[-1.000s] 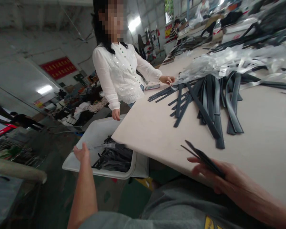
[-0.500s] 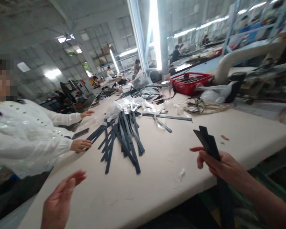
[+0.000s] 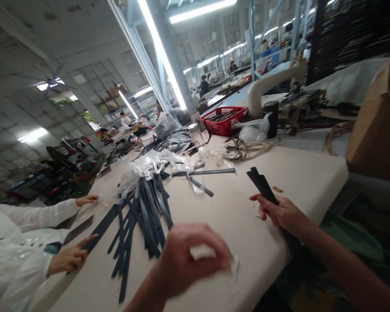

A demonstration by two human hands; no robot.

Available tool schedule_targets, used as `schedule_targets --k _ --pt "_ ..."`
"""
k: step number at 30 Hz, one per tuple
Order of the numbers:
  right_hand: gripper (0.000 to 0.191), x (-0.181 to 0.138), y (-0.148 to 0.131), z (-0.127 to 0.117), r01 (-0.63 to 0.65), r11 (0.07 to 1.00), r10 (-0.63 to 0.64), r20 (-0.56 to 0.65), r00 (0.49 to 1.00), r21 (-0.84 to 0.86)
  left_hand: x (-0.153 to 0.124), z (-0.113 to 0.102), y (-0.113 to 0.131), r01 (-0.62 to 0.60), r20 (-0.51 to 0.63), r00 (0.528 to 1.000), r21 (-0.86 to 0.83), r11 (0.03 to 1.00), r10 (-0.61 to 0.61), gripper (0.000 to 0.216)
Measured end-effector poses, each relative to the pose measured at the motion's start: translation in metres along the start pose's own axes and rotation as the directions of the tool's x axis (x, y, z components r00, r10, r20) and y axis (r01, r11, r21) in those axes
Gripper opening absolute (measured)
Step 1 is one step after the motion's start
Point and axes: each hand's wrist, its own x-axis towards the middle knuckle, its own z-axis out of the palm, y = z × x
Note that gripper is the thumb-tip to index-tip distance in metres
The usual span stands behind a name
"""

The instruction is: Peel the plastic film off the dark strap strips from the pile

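Observation:
My right hand holds a small bundle of flat dark strips, which stick up past the fingers and hang down below the table edge. My left hand, blurred, is curled in a pinch low over the table front. At its fingertips shows a small crumpled white scrap; whether it is off the table I cannot tell. Left of my hand, a fan of dark grey strips lies on the pale table, with clear plastic wrapping over their far ends.
On the left a co-worker's hand touches strips near a phone-like dark slab. Farther back stand a lidded jar and a red basket. A coil of bands and a brown scrap lie to the right.
My left hand has swung right across the table front and closed from a loose open pose to a pinch at the white scrap. The view has turned right; my right hand keeps its strips.

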Motion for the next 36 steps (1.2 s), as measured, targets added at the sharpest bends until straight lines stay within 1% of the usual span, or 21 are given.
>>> schedule_targets --k 1,2,3,4,5,6,7,8,9,10,13,17,18,20,22,23,26,29,30,33,36 --pt "0.068 0.000 0.000 0.000 0.000 1.000 0.000 0.002 1.000 0.011 0.027 0.003 -0.020 0.005 -0.022 1.000 0.169 0.986 -0.001 0.013" --pt "0.068 0.000 0.000 0.000 0.002 1.000 -0.002 0.003 1.000 0.019 0.051 0.006 -0.042 0.015 -0.077 0.997 0.370 0.929 0.014 0.010" --pt "0.068 0.000 0.000 0.000 0.004 1.000 -0.004 0.002 1.000 0.025 0.072 0.010 -0.065 0.082 -0.124 0.992 0.585 0.807 -0.011 0.020" --pt "0.067 0.000 0.000 0.000 0.006 1.000 -0.006 0.001 1.000 0.030 0.089 0.014 -0.086 0.122 -0.150 0.988 0.649 0.751 -0.031 0.036" --pt "0.067 0.000 0.001 0.000 0.009 0.999 -0.009 -0.002 1.000 0.035 0.102 0.017 -0.105 0.138 -0.164 0.986 0.687 0.713 -0.033 0.044" --pt "0.067 0.001 0.002 -0.001 0.012 0.999 -0.012 -0.005 1.000 0.041 0.110 0.020 -0.122 0.137 -0.161 0.987 0.719 0.682 -0.028 0.045" --pt "0.067 0.001 0.003 -0.001 0.014 0.999 -0.014 -0.006 1.000 0.048 0.116 0.023 -0.135 0.124 -0.151 0.988 0.729 0.674 -0.019 0.041" --pt "0.067 0.001 0.004 -0.001 0.015 0.998 -0.014 -0.007 1.000 0.054 0.119 0.025 -0.144 0.108 -0.139 0.990 0.742 0.662 -0.006 0.030" --pt "0.068 0.001 0.005 -0.001 0.015 0.998 -0.014 -0.007 1.000 0.058 0.120 0.026 -0.150 0.093 -0.130 0.991 0.752 0.652 0.009 0.018" --pt "0.069 0.001 0.005 -0.001 0.014 0.998 -0.013 -0.007 1.000 0.058 0.119 0.026 -0.153 0.080 -0.126 0.992 0.759 0.646 0.026 0.011" --pt "0.070 0.002 0.004 -0.002 0.002 0.999 -0.002 -0.011 1.000 0.047 0.107 0.024 -0.149 0.028 -0.126 0.986 0.761 0.648 0.105 0.013" --pt "0.068 0.002 -0.002 -0.002 -0.027 0.998 0.026 0.026 0.999 0.052 0.070 0.017 -0.126 -0.083 -0.125 0.959 0.738 0.669 0.256 0.007" --pt "0.066 0.001 -0.004 0.000 -0.045 0.997 0.042 0.052 0.998 0.060 0.059 0.016 -0.120 -0.126 -0.118 0.944 0.731 0.670 0.307 0.009" --pt "0.063 -0.002 -0.010 0.008 -0.096 0.992 0.085 0.135 0.987 0.081 0.039 0.015 -0.107 -0.245 -0.088 0.898 0.715 0.655 0.432 0.013" --pt "0.059 -0.007 -0.015 0.025 -0.161 0.983 0.133 0.250 0.959 0.093 0.024 0.016 -0.096 -0.358 -0.052 0.839 0.698 0.620 0.542 0.015" --pt "0.058 -0.010 -0.017 0.035 -0.192 0.977 0.154 0.312 0.937 0.092 0.017 0.017 -0.090 -0.394 -0.037 0.817 0.693 0.603 0.576 0.014" --pt "0.057 -0.017 -0.021 0.069 -0.260 0.963 0.196 0.469 0.861 0.075 0.004 0.022 -0.077 -0.455 0.002 0.778 0.691 0.561 0.628 0.014" --pt "0.052 -0.018 -0.024 0.096 -0.308 0.949 0.221 0.553 0.803 0.068 -0.005 0.027 -0.070 -0.496 0.032 0.738 0.702 0.511 0.674 0.014" --pt "0.052 -0.018 -0.025 0.101 -0.322 0.944 0.227 0.570 0.790 0.071 -0.008 0.027 -0.069 -0.500 0.043 0.736 0.708 0.499 0.676 0.014" --pt "0.053 -0.015 -0.029 0.108 -0.358 0.929 0.236 0.604 0.761 0.089 -0.019 0.027 -0.071 -0.492 0.098 0.759 0.735 0.467 0.644 0.019" --pt "0.050 -0.014 -0.033 0.107 -0.357 0.929 0.229 0.611 0.758 0.095 -0.029 0.026 -0.075 -0.493 0.140 0.777 0.742 0.455 0.614 0.024"
